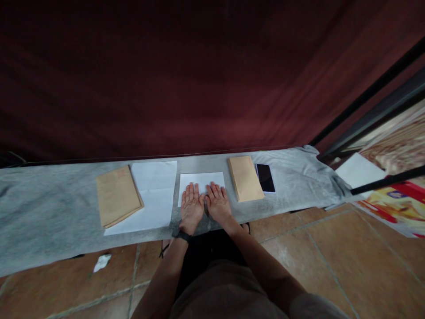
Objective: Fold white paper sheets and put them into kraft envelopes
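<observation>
A white sheet of paper [202, 178], apparently folded, lies flat on the grey cloth-covered table in front of me. My left hand [191, 206] rests palm down on its left part, fingers stretched forward. Beside it my right hand [218, 204] lies flat on the right part, the thumbs close together. Both hands hold nothing. To the left, a stack of brown envelopes [117, 195] partly covers a larger white sheet [157, 195] with a crease across it. On the right lies another stack of brown envelopes [245, 178].
A smartphone [265, 178] lies beside the right-hand envelopes. The grey cloth [49, 208] covers the long, narrow table. A dark red curtain [199, 88] hangs behind it. Crumpled white paper [102, 262] lies on the tiled floor; a black metal frame [372, 95] stands at right.
</observation>
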Available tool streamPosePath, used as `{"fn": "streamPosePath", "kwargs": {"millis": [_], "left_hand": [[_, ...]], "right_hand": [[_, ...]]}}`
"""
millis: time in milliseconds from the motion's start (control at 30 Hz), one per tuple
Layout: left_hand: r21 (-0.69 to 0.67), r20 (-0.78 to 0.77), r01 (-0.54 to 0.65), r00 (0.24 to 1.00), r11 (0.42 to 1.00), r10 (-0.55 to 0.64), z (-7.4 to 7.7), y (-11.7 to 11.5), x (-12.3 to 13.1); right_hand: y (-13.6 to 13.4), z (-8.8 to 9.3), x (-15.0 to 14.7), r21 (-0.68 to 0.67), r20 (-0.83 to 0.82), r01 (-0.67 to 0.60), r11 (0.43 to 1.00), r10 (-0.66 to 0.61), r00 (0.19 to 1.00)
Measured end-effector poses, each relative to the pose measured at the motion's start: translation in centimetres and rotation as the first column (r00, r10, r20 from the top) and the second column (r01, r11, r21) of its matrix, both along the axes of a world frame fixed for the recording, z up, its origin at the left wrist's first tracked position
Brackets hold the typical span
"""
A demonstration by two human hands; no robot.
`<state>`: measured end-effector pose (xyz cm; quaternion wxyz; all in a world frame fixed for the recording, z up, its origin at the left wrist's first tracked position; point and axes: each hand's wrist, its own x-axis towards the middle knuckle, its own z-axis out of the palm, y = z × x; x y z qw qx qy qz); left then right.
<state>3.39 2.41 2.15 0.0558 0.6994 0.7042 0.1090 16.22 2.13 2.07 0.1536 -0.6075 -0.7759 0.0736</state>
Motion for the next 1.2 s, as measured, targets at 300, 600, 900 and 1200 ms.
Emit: {"fn": "streamPosePath", "kwargs": {"millis": [300, 600, 900, 1200], "left_hand": [[0.064, -0.016, -0.096, 0.995, 0.993, 0.097, 0.9, -0.1, -1.5], [0.053, 0.021, 0.100, 0.995, 0.994, -0.101, 0.3, 2.5, 0.3], [0.050, -0.045, 0.096, 0.995, 0.994, -0.094, -0.1, 4.9, -0.2], [0.063, -0.019, -0.005, 1.000, 0.998, 0.006, -0.2, 6.5, -1.3]], "right_hand": [[0.0, -0.1, -0.1, 0.001, -0.038, 0.010, 1.000, -0.010, 0.999], [-0.1, 0.3, 0.0, 0.003, -0.008, -0.011, 1.000, 0.012, 1.000], [-0.1, 0.3, -0.1, 0.027, -0.022, 0.008, 1.000, -0.007, 1.000], [0.0, 0.2, 0.0, 0.028, -0.027, 0.007, 1.000, -0.006, 1.000]]}}
